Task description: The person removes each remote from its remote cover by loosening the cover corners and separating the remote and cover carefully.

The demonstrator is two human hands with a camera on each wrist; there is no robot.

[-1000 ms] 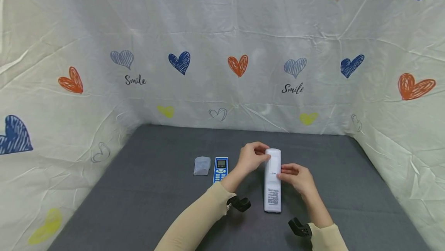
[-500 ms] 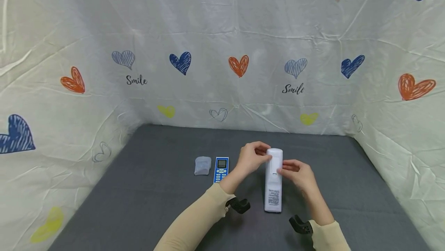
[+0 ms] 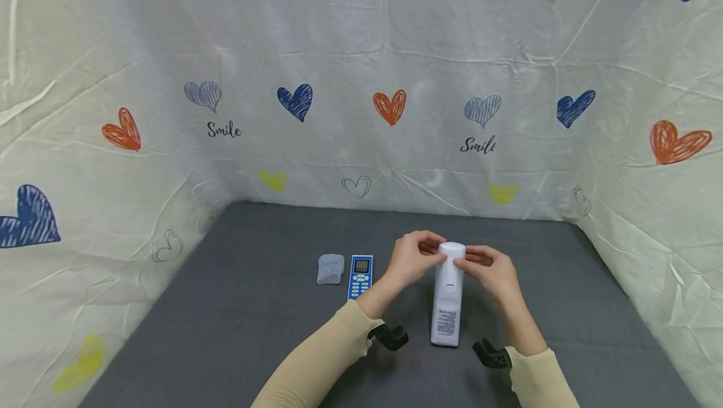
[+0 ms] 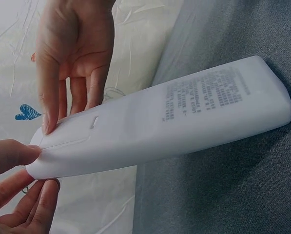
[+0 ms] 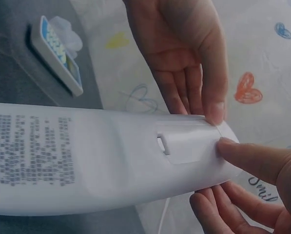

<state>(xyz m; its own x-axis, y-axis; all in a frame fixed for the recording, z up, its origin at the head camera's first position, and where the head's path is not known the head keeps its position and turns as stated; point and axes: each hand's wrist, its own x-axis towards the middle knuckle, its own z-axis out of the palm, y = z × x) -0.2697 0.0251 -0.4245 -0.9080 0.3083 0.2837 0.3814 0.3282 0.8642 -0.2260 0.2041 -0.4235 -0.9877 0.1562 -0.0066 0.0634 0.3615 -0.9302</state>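
Note:
A white remote control (image 3: pixel 447 304) stands tilted on the dark cloth, its near end down and far end raised. Its back faces up, with printed text and a battery cover (image 5: pixel 191 144) visible in the right wrist view. My left hand (image 3: pixel 411 260) pinches the raised end from the left, thumb on the back and fingers at the side. From the right, my right hand (image 3: pixel 497 276) grips that same end, its thumb (image 4: pixel 48 122) pressing on the cover area in the left wrist view. The remote's button side is hidden.
Left of my hands lies a blue-faced remote (image 3: pixel 360 275), partly hidden by my left forearm. Beside it sits a small translucent pouch-like thing (image 3: pixel 330 268). Fabric walls with printed hearts (image 3: pixel 390 107) enclose the grey table cloth (image 3: pixel 254 307) at the back and sides.
My right hand has slid up along the white remote from its middle to the far end. That end has risen slightly and shifted right; my left hand keeps its hold.

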